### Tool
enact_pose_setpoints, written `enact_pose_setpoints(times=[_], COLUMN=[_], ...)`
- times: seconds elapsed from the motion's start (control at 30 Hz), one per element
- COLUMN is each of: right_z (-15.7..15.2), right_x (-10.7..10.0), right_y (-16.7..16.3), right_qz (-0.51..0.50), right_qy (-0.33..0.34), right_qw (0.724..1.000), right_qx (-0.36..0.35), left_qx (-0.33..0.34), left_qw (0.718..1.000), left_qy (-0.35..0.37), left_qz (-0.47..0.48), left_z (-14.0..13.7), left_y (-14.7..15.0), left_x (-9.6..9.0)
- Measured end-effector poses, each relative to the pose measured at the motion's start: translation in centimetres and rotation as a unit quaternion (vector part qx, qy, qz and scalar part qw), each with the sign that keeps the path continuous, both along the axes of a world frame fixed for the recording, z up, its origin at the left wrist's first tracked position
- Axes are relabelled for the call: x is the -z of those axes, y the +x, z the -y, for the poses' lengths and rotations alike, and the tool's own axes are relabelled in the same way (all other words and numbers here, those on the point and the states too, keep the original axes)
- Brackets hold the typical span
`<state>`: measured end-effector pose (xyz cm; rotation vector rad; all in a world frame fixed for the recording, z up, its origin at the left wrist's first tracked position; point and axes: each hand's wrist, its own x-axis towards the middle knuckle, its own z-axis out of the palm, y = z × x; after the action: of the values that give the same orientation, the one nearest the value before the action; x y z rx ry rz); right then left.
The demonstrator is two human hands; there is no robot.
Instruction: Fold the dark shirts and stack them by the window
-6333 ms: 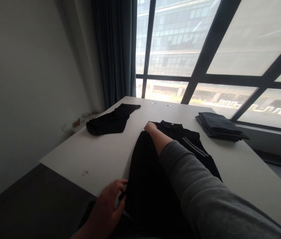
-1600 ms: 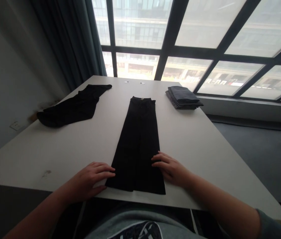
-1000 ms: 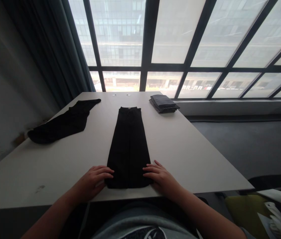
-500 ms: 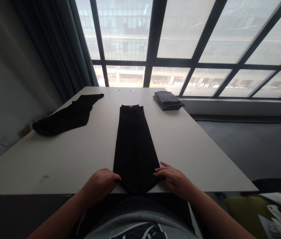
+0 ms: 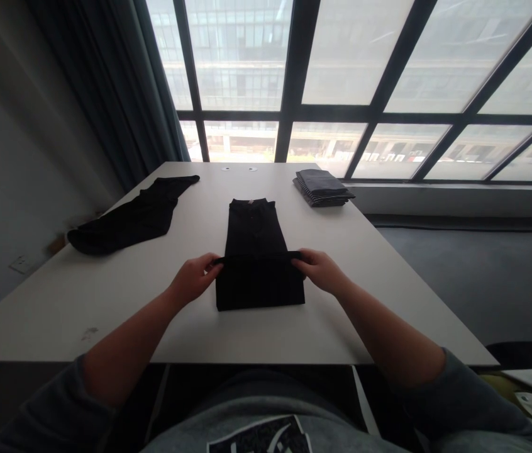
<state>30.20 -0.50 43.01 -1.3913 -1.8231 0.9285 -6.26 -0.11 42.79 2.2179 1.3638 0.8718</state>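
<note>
Black trousers (image 5: 259,283) lie in the middle of the white table, waistband at the far end and the lower part folded up over the rest. My left hand (image 5: 196,275) pinches the left corner of the folded-up edge. At the right corner of that same edge, my right hand (image 5: 320,269) is closed on the cloth. The edge is stretched straight between both hands, just above the layer beneath. A small light label shows at the waistband.
Another black garment (image 5: 129,221) lies loosely spread on the table's left side. A stack of folded grey and striped cloths (image 5: 323,187) sits at the far right. The white table (image 5: 365,314) ends before a large window (image 5: 341,56). A dark curtain (image 5: 119,82) hangs at left.
Both hands have moved away from me, carrying the trousers' near end up and over the legs. The trousers now look shorter, with a straight fold at the near side.
</note>
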Motion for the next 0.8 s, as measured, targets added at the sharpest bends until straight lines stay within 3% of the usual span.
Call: enact_pose_setpoints(times=[0.13,0.23,0.37,0.63,0.8], right_z=[-3.0,-3.4,-3.2,-3.6,-3.0], right_x=[2.1,3.7,4.6,5.9,5.4], right_y=[-0.2,-0.4,-0.5,-0.6,-1.3], right_qz=[0.102,0.235,0.304,0.312,0.337], right_qy=[0.003,0.044,0.058,0.121,0.185], right_qw=[0.995,0.970,0.950,0.940,0.920], right_qx=[0.019,0.037,0.037,0.061,0.070], left_qx=[-0.026,-0.036,-0.035,-0.020,-0.065], left_qw=[0.999,0.996,0.994,0.993,0.983], left_qy=[-0.007,-0.012,0.004,0.030,0.049], left_qz=[-0.046,-0.076,-0.099,-0.111,-0.162], left_z=[-3.5,-4.7,-5.3,-6.0,-5.4], left_y=[0.5,0.8,0.8,1.1,1.7], left_x=[2.4,4.5,6.1,6.4,5.5])
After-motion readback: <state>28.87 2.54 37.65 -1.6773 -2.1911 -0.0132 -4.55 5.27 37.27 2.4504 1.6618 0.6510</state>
